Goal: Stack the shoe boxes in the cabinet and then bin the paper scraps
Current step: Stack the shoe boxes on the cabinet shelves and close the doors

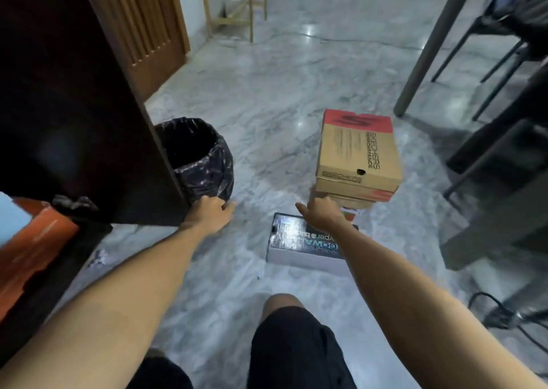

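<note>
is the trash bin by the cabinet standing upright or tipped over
Upright. The bin stands on the floor with its black-bagged mouth facing up, beside the dark cabinet door.

The top brown shoe box [357, 154] on the far right stack reads "SKECHERS PERFORMANCE" along its lid and again, smaller, on its near end. The dark shoe box [299, 244] lying nearer shows upside-down, partly covered letters, among them "yper" and "WA".

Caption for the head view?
Both hands reach floorward: left hand by lined bin, right hand toward stacked shoe boxes.
</note>
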